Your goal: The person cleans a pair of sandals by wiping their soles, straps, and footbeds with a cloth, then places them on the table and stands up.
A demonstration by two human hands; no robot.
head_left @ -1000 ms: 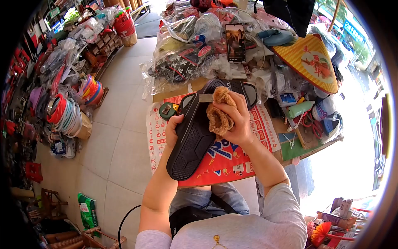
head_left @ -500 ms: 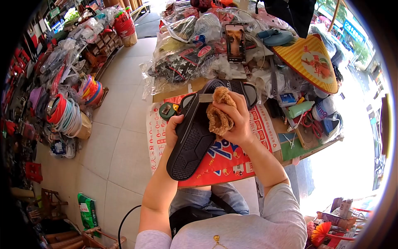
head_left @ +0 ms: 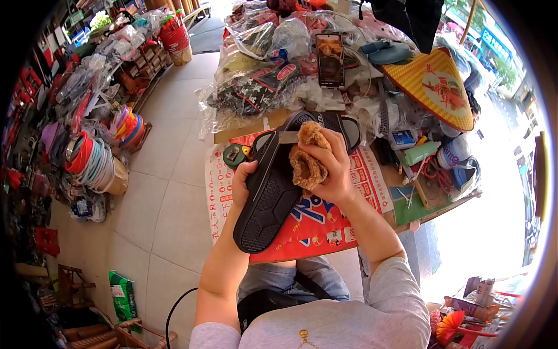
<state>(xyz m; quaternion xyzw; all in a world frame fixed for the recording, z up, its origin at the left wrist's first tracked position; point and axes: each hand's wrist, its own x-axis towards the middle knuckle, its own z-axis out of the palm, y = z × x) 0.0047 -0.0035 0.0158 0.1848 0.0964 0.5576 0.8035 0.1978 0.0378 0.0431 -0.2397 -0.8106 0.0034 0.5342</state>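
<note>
My left hand (head_left: 241,181) grips the side of a black slide sandal (head_left: 264,212), whose patterned sole faces up toward me. In my right hand (head_left: 332,166) is a bunched brown fluffy cloth (head_left: 308,163), pressed against the sandal's sole near its far end. A pale flat strip (head_left: 288,138) shows beside the cloth; I cannot tell what it is. Behind the sandal lies another dark sandal (head_left: 350,132), partly hidden. A green and black tape measure (head_left: 234,155) sits just left of the sandal on a red printed sheet (head_left: 279,249).
A phone (head_left: 330,61) stands upright at the back of the table among plastic-wrapped goods (head_left: 261,87). To the right are a yellow conical hat (head_left: 436,87), a green bottle (head_left: 421,152) and a grey-blue slipper (head_left: 386,52). Buckets of goods (head_left: 96,163) line the tiled floor on the left.
</note>
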